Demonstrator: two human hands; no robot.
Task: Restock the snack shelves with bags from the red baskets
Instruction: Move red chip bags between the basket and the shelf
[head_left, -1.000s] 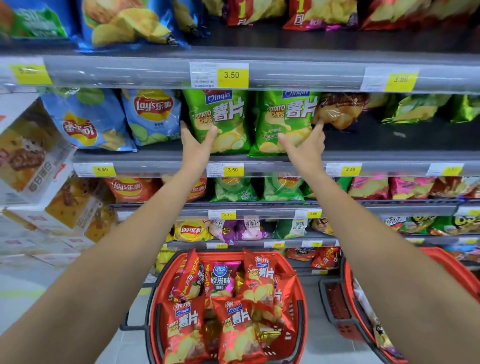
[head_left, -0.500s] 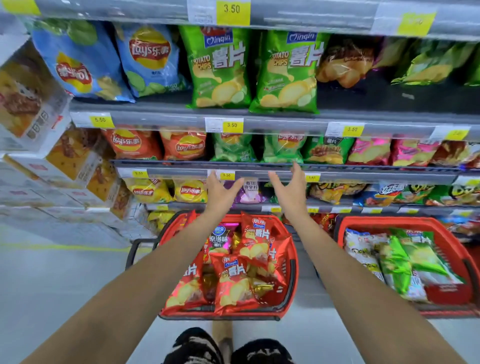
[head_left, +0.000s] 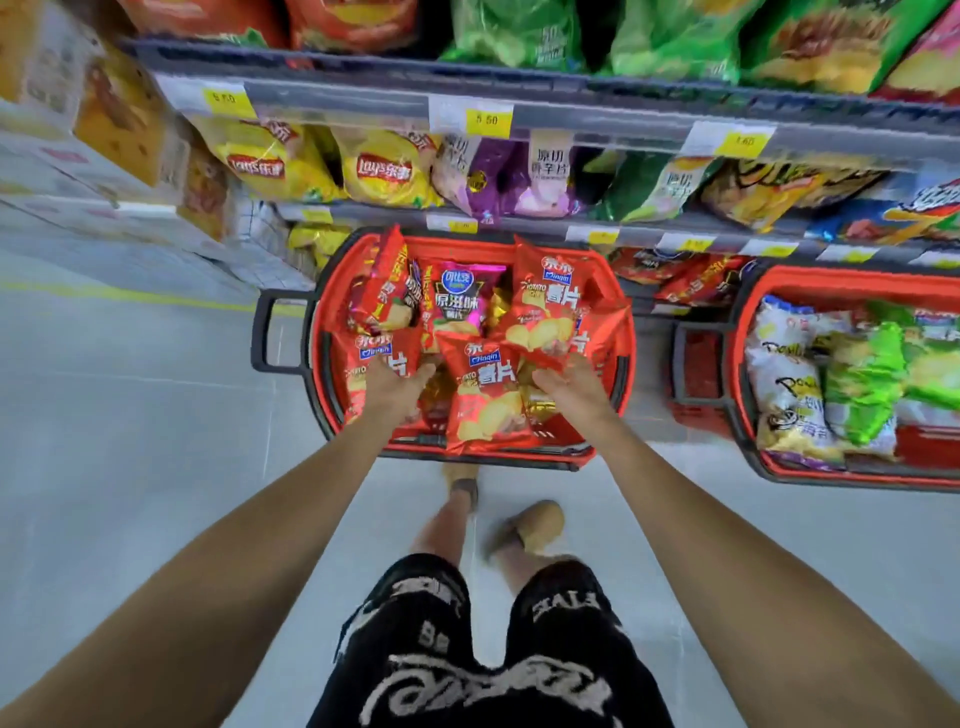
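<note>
The left red basket (head_left: 621, 385) stands on the floor below the shelves, full of red Qinqin potato chip bags. One red chip bag (head_left: 485, 397) lies at its near side. My left hand (head_left: 393, 385) reaches in and touches that bag's left edge with its fingers stretched out. On the bag's right my right hand (head_left: 569, 382) hovers, its fingertips on another red bag (head_left: 545, 312) behind. Neither hand visibly grips anything. A second red basket (head_left: 744, 332) at the right holds white and green bags.
Grey shelves (head_left: 597, 122) with yellow price tags carry yellow Lay's bags (head_left: 387, 169), purple bags (head_left: 493, 182) and green bags above. Stacked cartons (head_left: 130, 119) stand at the left. My feet in tan slippers (head_left: 530, 527) are on the grey floor just before the basket.
Both hands have come down from the green bags on the upper shelf into the left red basket. The view has tilted down to the floor.
</note>
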